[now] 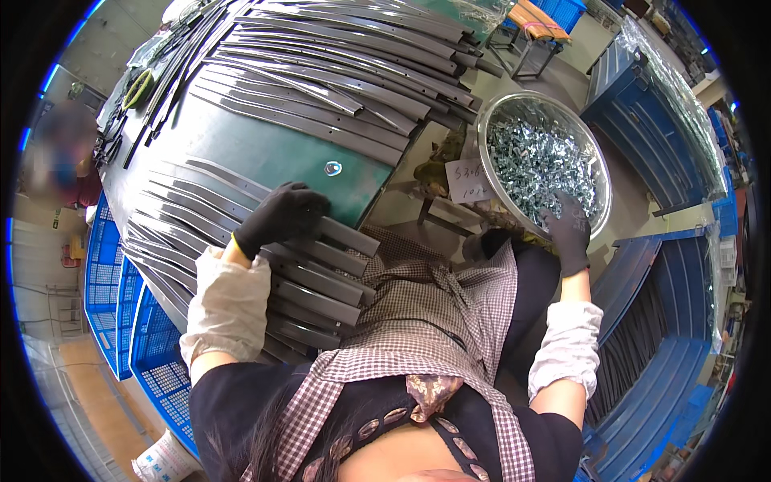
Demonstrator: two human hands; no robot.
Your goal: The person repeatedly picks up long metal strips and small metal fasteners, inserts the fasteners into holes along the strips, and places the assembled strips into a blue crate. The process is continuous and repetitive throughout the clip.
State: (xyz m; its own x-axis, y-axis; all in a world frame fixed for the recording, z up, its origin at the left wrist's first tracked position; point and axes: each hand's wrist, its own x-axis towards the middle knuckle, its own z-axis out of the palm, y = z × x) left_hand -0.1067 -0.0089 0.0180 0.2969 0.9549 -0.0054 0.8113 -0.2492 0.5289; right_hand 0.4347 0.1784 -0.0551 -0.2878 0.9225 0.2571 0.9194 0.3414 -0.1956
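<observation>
- nearest to the camera is a checked apron (pixel 418 321) over the lap, both forearms in pale sleeve covers coming up from the bottom edge.
- left hand (pixel 281 215), black glove, rests fingers curled on the near stack of strips (pixel 321 281) at the green table (pixel 273 157) edge. looks like a loose grip on the top strip's end, can't tell if it's actually pinched.
- those strips are long flat grey metal, long axis running from lower right near the lap up and away to the left, cut ends pointing at the apron.
- right hand (pixel 570 229), also gloved, is down in the steel bowl (pixel 490 120) of small shiny clips (pixel 538 161), fingers bunched into the pile; whether it's got one is hidden.
- my take: keep the left hand pinning just the top strip so the stack doesn't fan out, and pick one clip, not a fistful.
- further out: more strips (pixel 337 64) fanned across the table, blue crates (pixel 112 289) to the left, blue bins (pixel 658 321) to the right.
</observation>
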